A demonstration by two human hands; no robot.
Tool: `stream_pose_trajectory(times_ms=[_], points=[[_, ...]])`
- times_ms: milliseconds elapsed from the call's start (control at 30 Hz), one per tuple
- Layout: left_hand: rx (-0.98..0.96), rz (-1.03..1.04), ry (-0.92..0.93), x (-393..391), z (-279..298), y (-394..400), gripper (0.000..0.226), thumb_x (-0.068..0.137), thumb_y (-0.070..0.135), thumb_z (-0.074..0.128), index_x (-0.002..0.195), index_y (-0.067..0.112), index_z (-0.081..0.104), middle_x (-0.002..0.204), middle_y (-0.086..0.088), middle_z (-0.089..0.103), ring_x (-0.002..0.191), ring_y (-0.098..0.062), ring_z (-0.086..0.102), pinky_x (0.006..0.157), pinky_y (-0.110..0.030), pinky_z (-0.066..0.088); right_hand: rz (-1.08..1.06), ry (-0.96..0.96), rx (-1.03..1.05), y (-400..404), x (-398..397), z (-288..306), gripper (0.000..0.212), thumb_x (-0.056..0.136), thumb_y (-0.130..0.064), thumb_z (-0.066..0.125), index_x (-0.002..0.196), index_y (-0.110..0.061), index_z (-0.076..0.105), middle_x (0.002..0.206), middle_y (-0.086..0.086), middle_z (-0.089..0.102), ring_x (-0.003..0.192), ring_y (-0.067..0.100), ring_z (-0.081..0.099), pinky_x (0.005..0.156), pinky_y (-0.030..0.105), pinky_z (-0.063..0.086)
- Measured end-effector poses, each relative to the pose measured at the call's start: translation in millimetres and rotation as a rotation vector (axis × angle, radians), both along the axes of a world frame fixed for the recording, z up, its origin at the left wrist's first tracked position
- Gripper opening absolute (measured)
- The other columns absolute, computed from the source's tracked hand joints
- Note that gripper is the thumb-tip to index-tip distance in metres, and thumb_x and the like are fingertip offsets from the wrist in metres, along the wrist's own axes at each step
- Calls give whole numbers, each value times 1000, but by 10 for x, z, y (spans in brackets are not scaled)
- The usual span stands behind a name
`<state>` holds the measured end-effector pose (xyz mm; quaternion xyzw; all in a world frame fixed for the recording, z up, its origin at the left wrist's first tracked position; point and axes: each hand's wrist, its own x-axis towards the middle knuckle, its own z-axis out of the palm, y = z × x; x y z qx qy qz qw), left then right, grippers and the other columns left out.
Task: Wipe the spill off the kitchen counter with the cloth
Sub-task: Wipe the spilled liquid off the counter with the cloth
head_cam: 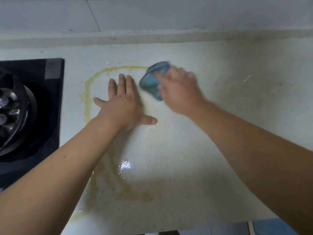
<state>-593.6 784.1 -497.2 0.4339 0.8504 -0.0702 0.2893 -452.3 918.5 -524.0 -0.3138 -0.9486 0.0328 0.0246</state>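
Observation:
A yellowish spill (88, 92) traces a ring on the pale kitchen counter (220, 99), running from the back middle down the left side to the front. My right hand (179, 90) grips a bunched blue cloth (154, 80) and holds it against the counter at the ring's back right part; this hand is blurred. To the left of the cloth, my left hand (122, 106) lies flat on the counter inside the ring, fingers straight and spread.
A black gas stove (50, 102) with a dark burner (13, 112) fills the left edge. The tiled wall (152, 14) rises behind the counter. A wet glint (124, 165) shows near the front. The counter's front edge (203, 226) runs along the bottom.

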Motion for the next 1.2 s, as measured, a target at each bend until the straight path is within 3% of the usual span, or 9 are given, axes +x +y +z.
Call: stream_pose_trajectory(times_ms=[100, 167, 367, 567, 633, 767, 833, 1000, 1200], points=[[-15, -2, 3, 8, 5, 31, 163, 52, 91, 73, 159, 19, -27, 169, 2, -28, 157, -30, -23, 110, -84, 11, -648, -31, 16, 683, 129, 18, 51, 101, -36, 49, 144, -10, 51, 141, 25, 51, 126, 44, 53, 102, 50, 45], [-10, -8, -14, 20, 12, 57, 163, 53, 89, 75, 158, 20, -28, 169, 1, -29, 156, -32, -24, 109, -85, 10, -800, -19, -70, 732, 25, 39, 63, 98, -39, 55, 152, -9, 42, 148, 27, 43, 133, 43, 46, 107, 51, 43], [163, 27, -80, -222, 78, -210, 160, 54, 86, 76, 161, 15, -20, 173, -6, -15, 159, -26, -10, 122, -68, 18, 168, 18, -132, -223, -557, -8, 61, 97, -43, 40, 154, -25, 48, 125, 12, 55, 112, 35, 53, 93, 47, 42], [152, 66, 17, -596, 152, -892, 148, 64, 82, 75, 163, 16, -13, 173, -7, -8, 160, -27, -3, 128, -55, 11, -609, 33, -46, 223, -696, -47, 62, 95, -42, 50, 150, -13, 47, 145, 26, 45, 132, 45, 47, 106, 52, 43], [126, 119, 37, -695, 134, -1027, 148, 63, 80, 77, 164, 17, -11, 173, -6, -7, 159, -28, -4, 127, -57, 8, -494, 37, -104, -169, -1041, -30, 67, 94, -42, 56, 153, -13, 43, 148, 27, 44, 133, 45, 46, 108, 53, 43], [202, 96, 32, -851, 98, -1226, 153, 56, 94, 63, 163, 10, -8, 172, -14, -1, 160, -29, -5, 129, -49, 3, 259, 66, -188, -811, -1339, -94, 57, 99, -41, 48, 154, -27, 48, 131, 9, 53, 118, 32, 51, 98, 46, 38], [203, 77, 17, -869, 152, -1291, 145, 68, 82, 71, 163, 6, -9, 172, -15, -4, 159, -28, -10, 128, -40, -5, 196, 66, -101, -576, -1306, -100, 54, 102, -42, 43, 154, -29, 48, 130, 8, 54, 118, 32, 51, 97, 46, 37], [250, 130, -96, -965, 216, -1403, 142, 72, 76, 75, 163, 10, -11, 172, -18, -8, 159, -28, -12, 127, -37, -3, -596, 16, -54, -196, -1398, -80, 60, 98, -40, 52, 151, -13, 44, 153, 23, 39, 140, 41, 41, 111, 50, 38], [244, 97, -140, -980, 227, -1556, 130, 85, 61, 74, 161, 3, -13, 171, -21, -11, 159, -27, -14, 125, -33, -6, 71, 67, -140, -796, -1980, -113, 50, 104, -37, 43, 155, -39, 42, 139, 8, 48, 127, 32, 46, 102, 46, 35]])
